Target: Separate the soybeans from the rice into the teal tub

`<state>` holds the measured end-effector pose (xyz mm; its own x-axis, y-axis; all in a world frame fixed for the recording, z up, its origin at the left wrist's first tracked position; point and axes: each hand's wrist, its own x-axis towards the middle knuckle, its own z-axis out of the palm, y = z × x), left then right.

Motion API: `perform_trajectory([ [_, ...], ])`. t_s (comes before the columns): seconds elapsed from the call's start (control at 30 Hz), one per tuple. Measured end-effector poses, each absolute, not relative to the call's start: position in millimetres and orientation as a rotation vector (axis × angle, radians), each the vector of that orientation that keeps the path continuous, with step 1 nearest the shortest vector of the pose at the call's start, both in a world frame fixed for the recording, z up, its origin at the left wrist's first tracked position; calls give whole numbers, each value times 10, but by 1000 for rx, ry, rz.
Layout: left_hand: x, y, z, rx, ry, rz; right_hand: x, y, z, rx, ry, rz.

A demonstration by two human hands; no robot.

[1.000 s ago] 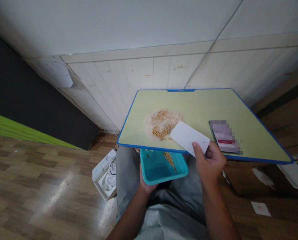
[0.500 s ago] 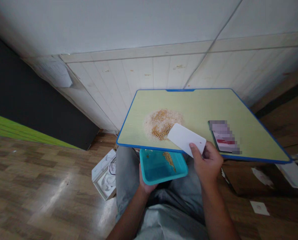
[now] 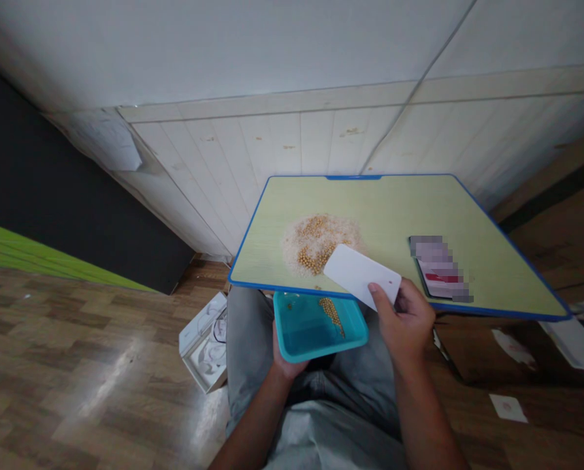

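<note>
My right hand [image 3: 404, 314] grips a flat white card [image 3: 360, 273] by its near end. The card's far corner touches the edge of a heap of soybeans [image 3: 313, 260] mixed with pale, rice-like grains [image 3: 343, 230] on the table. A few loose beans lie between the heap and the table's front edge. Below that edge, my left hand [image 3: 287, 364] holds a turquoise plastic container [image 3: 302, 333] over my lap; its fingers are mostly hidden under the container. Some soybeans rest inside, toward the right side.
A phone [image 3: 439, 271] lies on the right part of the blue-edged table [image 3: 394, 202]. On the floor at the left stands an open white box [image 3: 206, 346]. Under the table at the right is a brown box [image 3: 478, 356], with a small white card [image 3: 508, 408] in front.
The white card in my right hand has moved slightly left and toward me. A few beans have come away from the heap toward the front edge. The container has stayed in place.
</note>
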<state>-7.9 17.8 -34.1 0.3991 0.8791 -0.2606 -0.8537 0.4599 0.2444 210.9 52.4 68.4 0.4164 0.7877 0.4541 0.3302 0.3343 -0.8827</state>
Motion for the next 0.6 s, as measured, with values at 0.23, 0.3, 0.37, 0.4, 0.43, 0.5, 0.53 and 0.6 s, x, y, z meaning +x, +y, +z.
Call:
perform_trajectory([
  [0.23,-60,183,-363,-67,497,1107,2051,538,705,-1210,-1253,473],
  [0.3,-59,195,-389,-84,507,1108,2013,543,748,-1192,-1306,478],
  [0.37,-68,204,-428,-73,481,1112,1966,545,803,-1165,-1355,466],
  [0.4,-76,207,-451,-58,457,1113,1943,543,833,-1143,-1373,463],
  [0.43,-86,207,-477,-43,432,1110,1921,540,861,-1121,-1395,471],
  [0.5,-110,203,-527,-22,398,1096,1890,532,908,-1070,-1436,497],
  [0.53,-122,200,-546,-18,392,1090,1883,526,923,-1052,-1450,509],
  [0.6,-138,194,-557,-17,393,1081,1884,516,931,-1039,-1453,514],
])
